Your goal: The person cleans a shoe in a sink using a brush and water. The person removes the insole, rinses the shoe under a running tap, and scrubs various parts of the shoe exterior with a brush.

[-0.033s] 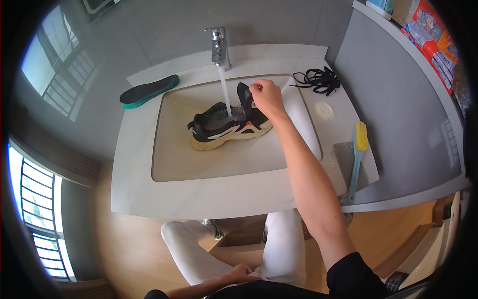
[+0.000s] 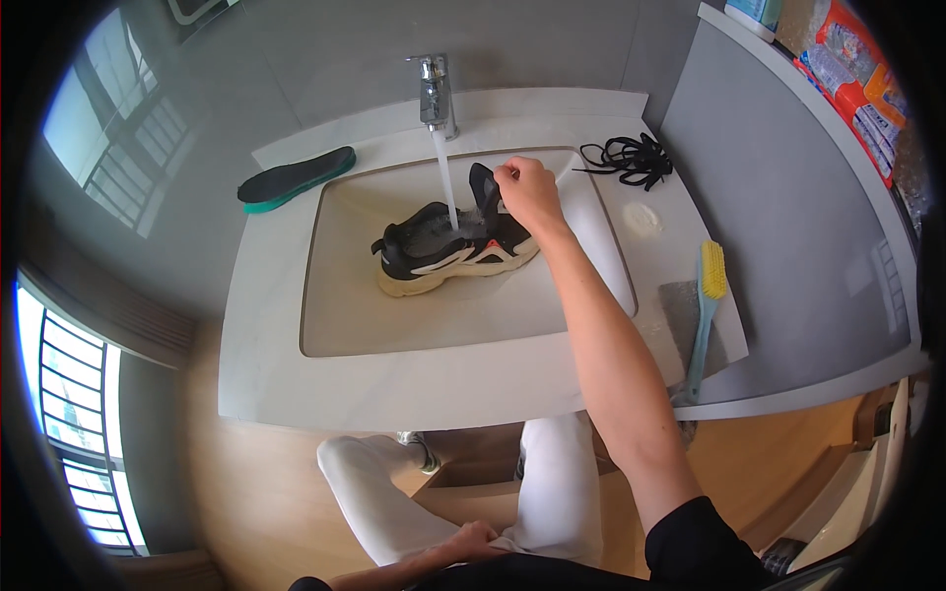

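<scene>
A black, white and beige sneaker (image 2: pixel 448 258) lies in the white sink basin (image 2: pixel 335 315), its toe to the right. My right hand (image 2: pixel 527 189) pinches the sneaker's raised black tongue (image 2: pixel 483 189) at its upper end. From the chrome tap (image 2: pixel 435 94) a stream of water (image 2: pixel 444 172) runs into the shoe's opening, where water is pooled. Low in the view, my left hand (image 2: pixel 473 542) rests against my white trousers (image 2: pixel 562 492), away from the sink. Its fingers look loosely curled and are partly hidden; no object shows in it.
A black insole with a green underside (image 2: pixel 296 179) lies at the counter's left back. Black shoelaces (image 2: pixel 636 160) are heaped at the right back, near a patch of white powder (image 2: pixel 643 219). A yellow-bristled brush (image 2: pixel 708 305) lies farther forward. A grey panel (image 2: pixel 788 217) borders the right side.
</scene>
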